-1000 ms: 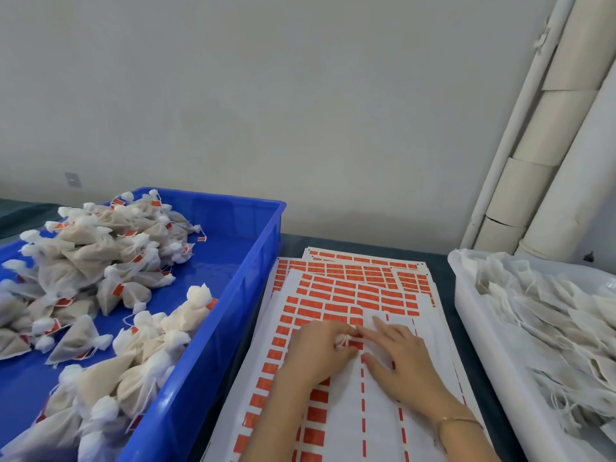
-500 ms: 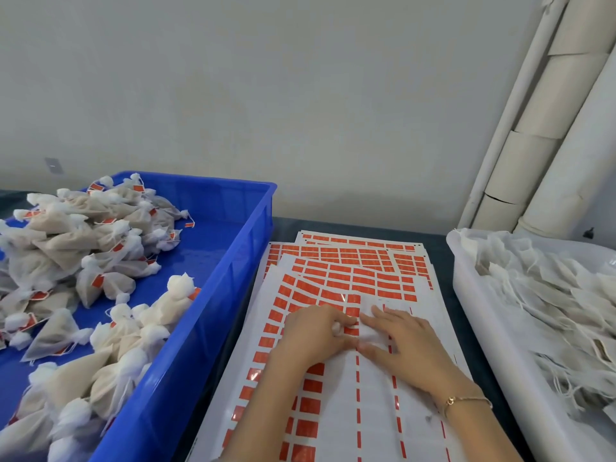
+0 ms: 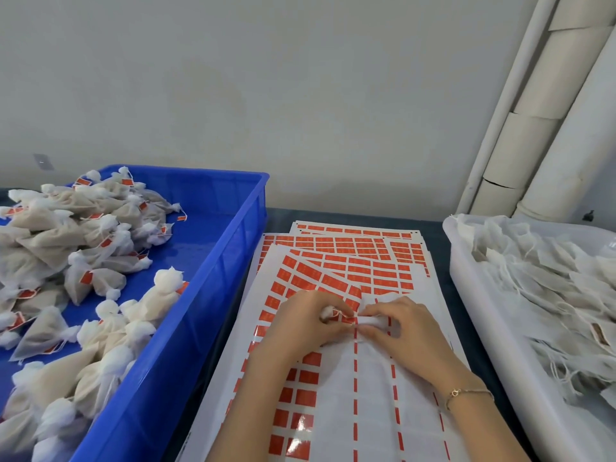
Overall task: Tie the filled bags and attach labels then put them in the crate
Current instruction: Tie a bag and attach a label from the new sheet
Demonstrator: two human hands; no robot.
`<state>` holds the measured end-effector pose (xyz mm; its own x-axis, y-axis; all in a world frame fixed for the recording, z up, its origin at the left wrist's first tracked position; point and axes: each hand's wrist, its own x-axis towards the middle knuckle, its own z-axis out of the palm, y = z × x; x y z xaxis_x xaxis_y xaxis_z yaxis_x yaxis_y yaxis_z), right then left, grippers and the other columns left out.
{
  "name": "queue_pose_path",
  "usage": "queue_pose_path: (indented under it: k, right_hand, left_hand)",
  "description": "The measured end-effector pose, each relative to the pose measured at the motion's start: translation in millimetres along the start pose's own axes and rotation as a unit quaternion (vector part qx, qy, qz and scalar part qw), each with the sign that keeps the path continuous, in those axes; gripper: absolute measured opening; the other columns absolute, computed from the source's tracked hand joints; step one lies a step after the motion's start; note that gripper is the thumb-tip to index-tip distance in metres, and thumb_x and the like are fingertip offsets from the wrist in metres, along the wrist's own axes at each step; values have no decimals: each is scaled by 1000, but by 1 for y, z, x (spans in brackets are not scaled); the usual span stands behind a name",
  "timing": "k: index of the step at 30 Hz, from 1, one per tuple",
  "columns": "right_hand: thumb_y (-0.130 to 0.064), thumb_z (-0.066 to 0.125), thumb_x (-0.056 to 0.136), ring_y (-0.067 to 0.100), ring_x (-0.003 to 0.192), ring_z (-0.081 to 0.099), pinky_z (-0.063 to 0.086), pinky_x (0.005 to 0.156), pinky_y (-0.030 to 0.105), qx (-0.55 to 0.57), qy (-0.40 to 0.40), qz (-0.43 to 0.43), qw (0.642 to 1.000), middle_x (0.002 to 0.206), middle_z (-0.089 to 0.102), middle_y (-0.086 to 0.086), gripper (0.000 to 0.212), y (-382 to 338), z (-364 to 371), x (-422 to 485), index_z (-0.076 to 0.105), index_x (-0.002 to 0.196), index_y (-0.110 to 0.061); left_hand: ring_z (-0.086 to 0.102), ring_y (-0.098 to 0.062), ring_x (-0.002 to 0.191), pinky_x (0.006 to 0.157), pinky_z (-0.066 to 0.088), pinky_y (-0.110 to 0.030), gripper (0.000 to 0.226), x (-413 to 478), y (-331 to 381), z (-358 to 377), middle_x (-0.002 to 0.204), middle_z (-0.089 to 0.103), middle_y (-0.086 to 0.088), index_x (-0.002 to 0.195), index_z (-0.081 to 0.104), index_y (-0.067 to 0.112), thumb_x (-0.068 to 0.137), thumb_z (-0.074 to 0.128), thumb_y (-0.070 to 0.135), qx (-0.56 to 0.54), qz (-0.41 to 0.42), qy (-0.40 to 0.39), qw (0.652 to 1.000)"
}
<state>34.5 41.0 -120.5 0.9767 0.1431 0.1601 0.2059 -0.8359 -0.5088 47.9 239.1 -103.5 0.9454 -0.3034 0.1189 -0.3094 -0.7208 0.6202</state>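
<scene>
Label going on, mid-table (image 3: 350, 215)!
The left hand (image 3: 300, 325) pinches the small white mesh bag (image 3: 327, 311) by its tied tuft. Touching it, the right hand (image 3: 406, 331) pinches a white strip (image 3: 370, 320) over the orange-label sheets (image 3: 333, 271). The blue plastic crate (image 3: 233, 261) sits leftward, nearer the left hand.

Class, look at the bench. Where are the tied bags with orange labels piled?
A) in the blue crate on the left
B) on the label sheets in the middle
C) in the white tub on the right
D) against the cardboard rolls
A: the tied bags with orange labels lie heaped in the blue crate on the left, while the white tub on the right holds flat bags with loose strings.
</scene>
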Motion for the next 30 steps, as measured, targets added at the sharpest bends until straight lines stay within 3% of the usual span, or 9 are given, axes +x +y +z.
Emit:
queue_pose_path:
  k: [8, 16, 22, 25, 27, 30]
  right_hand:
    - [-67, 55, 73, 1, 101, 48, 40, 92, 21, 23, 8, -8, 1000, 115, 60, -20, 47, -1, -1, -2, 64, 112, -42]
    - [-63, 59, 73, 3, 105, 51, 42, 98, 28, 50, 31, 1, 998, 119, 62, -17, 46, -2, 2, -2, 64, 113, -41]
    - [-61, 62, 77, 4, 110, 51, 41, 103, 32, 19, 42, 0, 999, 120, 61, -19, 42, -2, 3, -3, 64, 113, -41]
    - [-62, 62, 77, 3, 112, 50, 37, 104, 30, 24, 46, 1, 999, 121, 60, -21, 42, -2, 4, -2, 63, 114, -42]
    - [-62, 62, 77, 3, 114, 49, 34, 105, 30, 23, 41, 1, 999, 124, 58, -21, 42, -2, 4, -3, 62, 115, -43]
    - [-61, 62, 79, 3, 121, 45, 27, 108, 29, 7, 21, 8, 1000, 130, 54, -21, 41, -2, 5, -5, 62, 115, -43]
  left_hand:
    - [61, -5, 86, 78, 53, -18, 22, -1, 6, 0, 97, 68, 18, 104, 72, 36, 83, 72, 39, -14, 8, 14, 1000]
    - [61, 2, 78, 63, 44, -6, 14, 0, 8, 6, 78, 61, 29, 93, 75, 37, 80, 74, 33, -55, -8, 59, 997]
    - [63, -7, 79, 61, 48, -12, 8, 4, 10, 11, 82, 66, 17, 78, 72, 35, 80, 75, 29, -159, -103, 86, 978]
    - [65, -10, 82, 62, 49, -13, 4, 6, 8, 8, 86, 68, 13, 81, 72, 30, 80, 76, 29, -207, -138, 128, 960]
    - [65, -8, 77, 55, 44, -9, 7, 5, 9, 4, 81, 67, 17, 79, 70, 30, 79, 77, 31, -254, -168, 172, 937]
    - [63, -6, 74, 50, 39, -10, 12, 6, 5, -11, 80, 65, 19, 81, 68, 31, 77, 78, 36, -348, -227, 274, 867]
